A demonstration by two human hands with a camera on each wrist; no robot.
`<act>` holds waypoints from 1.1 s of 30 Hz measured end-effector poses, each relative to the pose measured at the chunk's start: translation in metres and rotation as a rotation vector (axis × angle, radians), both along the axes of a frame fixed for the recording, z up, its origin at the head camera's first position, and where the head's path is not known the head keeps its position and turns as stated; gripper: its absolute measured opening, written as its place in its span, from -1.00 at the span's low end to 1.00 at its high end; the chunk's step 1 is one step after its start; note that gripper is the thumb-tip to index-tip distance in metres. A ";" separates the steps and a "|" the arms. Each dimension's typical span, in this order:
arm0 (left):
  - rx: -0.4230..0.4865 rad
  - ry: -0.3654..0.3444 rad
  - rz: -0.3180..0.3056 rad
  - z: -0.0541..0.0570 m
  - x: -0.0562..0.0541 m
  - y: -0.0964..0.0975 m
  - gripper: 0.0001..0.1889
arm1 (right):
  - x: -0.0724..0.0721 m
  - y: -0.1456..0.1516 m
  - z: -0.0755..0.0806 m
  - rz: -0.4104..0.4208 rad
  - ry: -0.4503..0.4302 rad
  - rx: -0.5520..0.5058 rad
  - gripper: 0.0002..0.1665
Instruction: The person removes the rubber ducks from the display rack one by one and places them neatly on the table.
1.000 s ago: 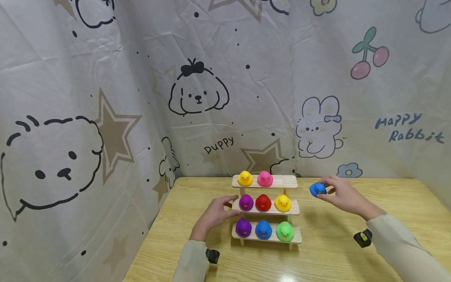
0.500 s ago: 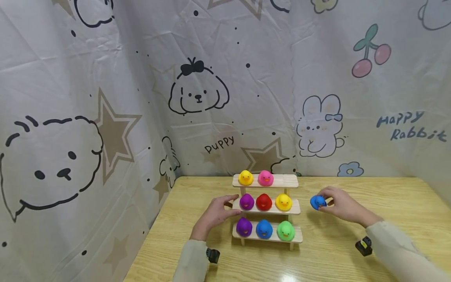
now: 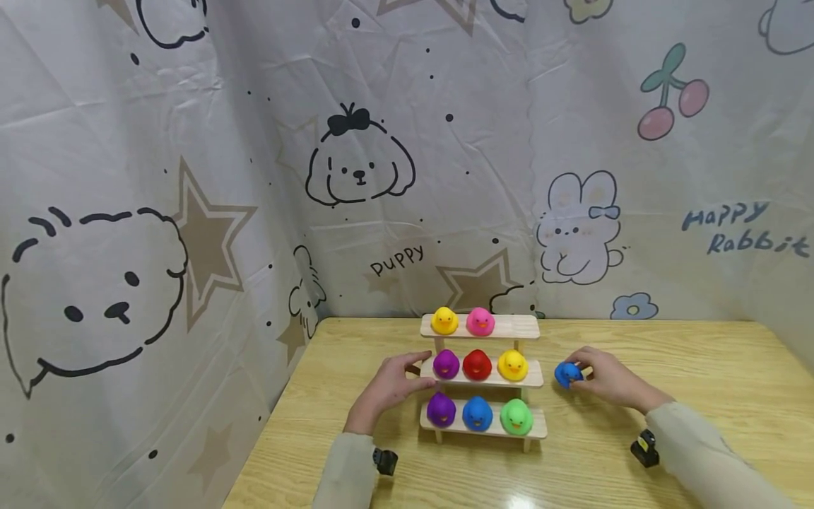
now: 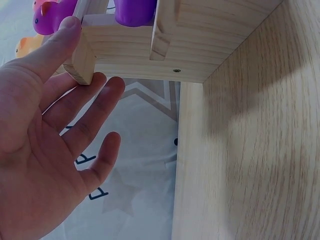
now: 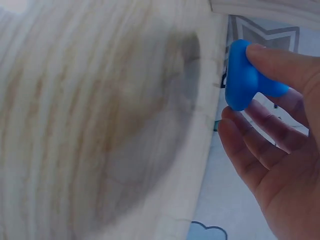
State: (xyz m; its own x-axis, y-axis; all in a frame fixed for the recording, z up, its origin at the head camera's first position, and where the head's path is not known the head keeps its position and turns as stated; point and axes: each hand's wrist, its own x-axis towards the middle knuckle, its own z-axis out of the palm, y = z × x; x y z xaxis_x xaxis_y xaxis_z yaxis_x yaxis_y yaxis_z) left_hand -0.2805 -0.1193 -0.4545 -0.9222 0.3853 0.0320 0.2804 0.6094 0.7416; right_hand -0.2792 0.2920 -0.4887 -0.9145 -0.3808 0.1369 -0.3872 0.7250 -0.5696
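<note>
A blue rubber duck (image 3: 568, 375) is pinched between the thumb and fingers of my right hand (image 3: 612, 379), right of a three-tier wooden display stand (image 3: 531, 375). In the right wrist view the blue duck (image 5: 243, 76) is tilted, held off the table. My left hand (image 3: 396, 384) grips the left end of the middle shelf. The left wrist view shows its thumb along the shelf end (image 4: 81, 65) and fingertips under it. On the top tier sit a yellow duck (image 3: 444, 321) and a pink duck (image 3: 480, 322), with bare wood at the right.
The middle tier holds purple (image 3: 446, 364), red (image 3: 477, 365) and yellow ducks (image 3: 512, 365). Below are purple (image 3: 441, 410), blue (image 3: 477, 414) and green ducks (image 3: 516, 417). The wooden table (image 3: 591, 452) meets a printed curtain (image 3: 394, 155) behind and at the left.
My right hand has lowered the blue duck toward me and moved slightly left, closer to the stand. The left hand stays on the middle shelf.
</note>
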 end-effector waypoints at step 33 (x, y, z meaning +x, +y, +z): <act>0.008 -0.020 0.014 0.001 0.001 0.002 -0.39 | -0.020 -0.012 -0.023 -0.009 -0.048 0.012 -0.59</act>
State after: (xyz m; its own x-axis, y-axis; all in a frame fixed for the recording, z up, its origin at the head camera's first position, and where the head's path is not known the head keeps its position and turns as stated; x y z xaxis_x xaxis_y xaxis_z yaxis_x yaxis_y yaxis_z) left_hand -0.2794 -0.1173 -0.4532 -0.9280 0.3722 0.0166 0.2569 0.6070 0.7520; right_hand -0.2991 0.2804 -0.5121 -0.9235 -0.3735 0.0878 -0.3525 0.7356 -0.5785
